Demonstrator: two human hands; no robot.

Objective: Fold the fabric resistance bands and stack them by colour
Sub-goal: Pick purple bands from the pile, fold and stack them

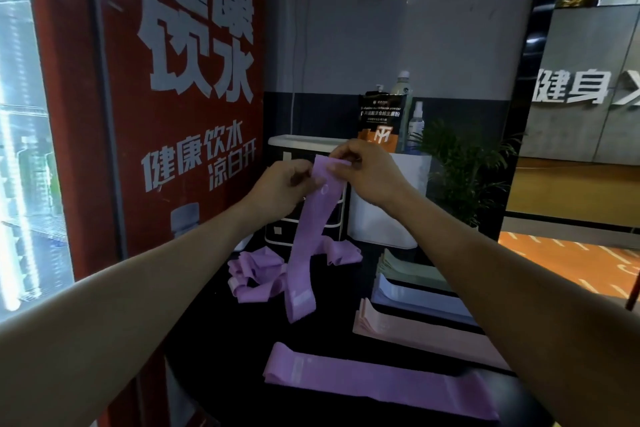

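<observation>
Your left hand (pixel 277 189) and right hand (pixel 363 170) are raised side by side above the dark table (pixel 221 315), each pinching the top edge of one purple band (pixel 306 246). The left hand's fingers are closed on the band's left corner; the right hand's thumb and fingers are closed on its upper right edge, where the fabric is bunched. The band hangs straight down from your hands, and its lower end, bearing a pale label patch, rests on the table toward 6 o'clock of your grip.

At 7 o'clock of the hanging band lies a loose heap of unfolded purple bands (pixel 254 276), touching its lower part. More crumpled purple fabric (pixel 341 251) lies just to the right, at 4 o'clock of your hands.

At 6 o'clock, near the table's front edge, a folded purple band (pixel 381 381) lies flat and lengthwise. At 4 to 5 o'clock, three folded stacks lie in a row, partly covered by your right forearm: a green stack (pixel 408 269) farthest back, a pale blue stack (pixel 412 296) in the middle, and a pink stack (pixel 408 326) nearest you.

Behind your hands, at 12 o'clock, stand a small drawer unit (pixel 332 218), a black and orange pouch (pixel 379 121) and a spray bottle (pixel 416 125). A potted plant (pixel 464 166) stands at 3 o'clock.
</observation>
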